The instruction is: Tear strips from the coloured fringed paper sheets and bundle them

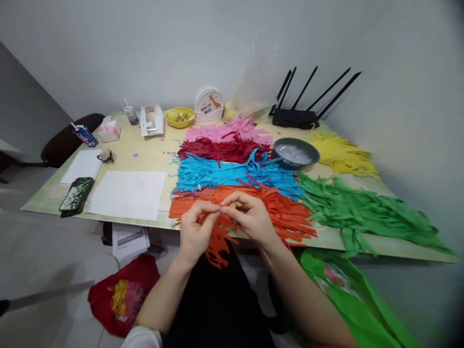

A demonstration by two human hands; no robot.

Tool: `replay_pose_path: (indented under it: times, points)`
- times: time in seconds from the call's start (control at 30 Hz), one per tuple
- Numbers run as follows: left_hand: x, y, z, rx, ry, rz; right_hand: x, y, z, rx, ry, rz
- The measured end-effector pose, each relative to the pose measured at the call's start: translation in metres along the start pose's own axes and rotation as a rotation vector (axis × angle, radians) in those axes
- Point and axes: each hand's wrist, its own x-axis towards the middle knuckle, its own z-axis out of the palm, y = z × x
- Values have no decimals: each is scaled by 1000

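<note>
My left hand [195, 228] and my right hand [248, 215] meet at the fingertips just over the table's near edge. Both pinch an orange paper strip [217, 244] that hangs down between them. Behind the hands lies a pile of orange strips [286, 212]. Beyond it lie blue strips [224, 174], dark red strips [221, 149] and pink strips [232, 130]. Green strips [362, 208] spread to the right, yellow strips [340, 152] at the far right.
A grey bowl [295, 153] sits among the piles. White sheets [126, 193] and a phone [76, 194] lie at left on the table [152, 150]. A router [295, 117], a yellow bowl [179, 117] and cartons stand at the back. A red bag [123, 295] lies on the floor.
</note>
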Motion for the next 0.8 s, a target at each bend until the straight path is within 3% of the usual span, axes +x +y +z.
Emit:
replay_pose_path:
  times: [0.1, 0.2, 0.47, 0.8]
  points:
    - [-4, -1, 3, 100, 77, 78, -4, 2, 5, -23, 30, -28]
    - [-6, -2, 2, 139, 87, 91, -4, -4, 1, -58, -43, -27]
    - [2, 0, -4, -54, -37, -105, 3, -24, -8, -278, -108, -71]
    - [13, -14, -7, -467, 82, -366, 17, -27, 5, -362, -37, -156]
